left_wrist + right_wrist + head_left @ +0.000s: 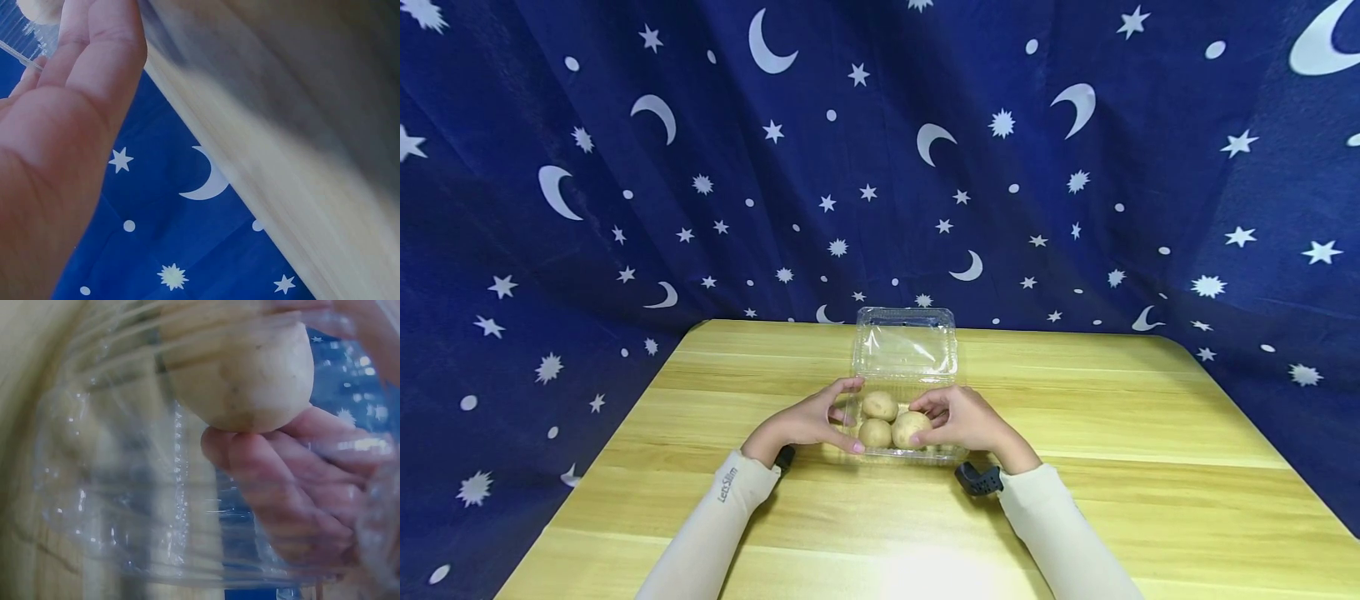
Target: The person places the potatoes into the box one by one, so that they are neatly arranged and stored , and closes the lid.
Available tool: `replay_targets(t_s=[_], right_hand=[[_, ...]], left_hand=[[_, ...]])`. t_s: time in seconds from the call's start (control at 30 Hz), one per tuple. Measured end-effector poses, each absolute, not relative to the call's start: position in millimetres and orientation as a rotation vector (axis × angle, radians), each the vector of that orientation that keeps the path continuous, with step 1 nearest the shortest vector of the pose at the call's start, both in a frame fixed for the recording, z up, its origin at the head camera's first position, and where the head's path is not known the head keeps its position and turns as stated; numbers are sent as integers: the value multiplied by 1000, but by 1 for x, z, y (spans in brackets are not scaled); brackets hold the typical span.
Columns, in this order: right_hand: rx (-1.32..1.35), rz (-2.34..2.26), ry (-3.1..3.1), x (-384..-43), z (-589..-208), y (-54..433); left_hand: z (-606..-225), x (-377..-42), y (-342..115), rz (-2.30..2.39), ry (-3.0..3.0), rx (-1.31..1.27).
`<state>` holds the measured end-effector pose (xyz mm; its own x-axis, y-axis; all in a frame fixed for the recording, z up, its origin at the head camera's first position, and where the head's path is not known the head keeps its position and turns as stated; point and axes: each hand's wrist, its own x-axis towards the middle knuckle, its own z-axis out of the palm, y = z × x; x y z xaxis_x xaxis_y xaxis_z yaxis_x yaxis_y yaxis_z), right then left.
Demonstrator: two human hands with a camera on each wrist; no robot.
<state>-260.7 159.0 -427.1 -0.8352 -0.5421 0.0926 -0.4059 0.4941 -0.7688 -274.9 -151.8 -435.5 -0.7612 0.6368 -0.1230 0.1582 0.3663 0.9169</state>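
A clear plastic clamshell container (904, 360) stands on the table with its lid raised at the back. Two potatoes, one behind (880, 404) and one in front (874, 434), lie in the left part of its base. My right hand (967, 421) pinches a third potato (908, 427) between thumb and fingers, beside those two inside the base. In the right wrist view this potato (250, 381) shows through the clear wall, fingertips against it. My left hand (808, 419) holds the container's left end, thumb at the front corner and fingers toward the back.
The light wooden table (1075, 517) runs out on both sides of the container. Behind it hangs a dark blue curtain (880, 225) with white moons and stars, close to the table's back edge. A black strap (979, 481) is at the right wrist.
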Motion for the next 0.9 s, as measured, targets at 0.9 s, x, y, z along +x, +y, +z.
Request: replay_targets(t_s=[0.9], right_hand=[[-925,-1111,2602,-261,-425,159]], left_hand=[[-435,-274,-151,1374,2172,692]])
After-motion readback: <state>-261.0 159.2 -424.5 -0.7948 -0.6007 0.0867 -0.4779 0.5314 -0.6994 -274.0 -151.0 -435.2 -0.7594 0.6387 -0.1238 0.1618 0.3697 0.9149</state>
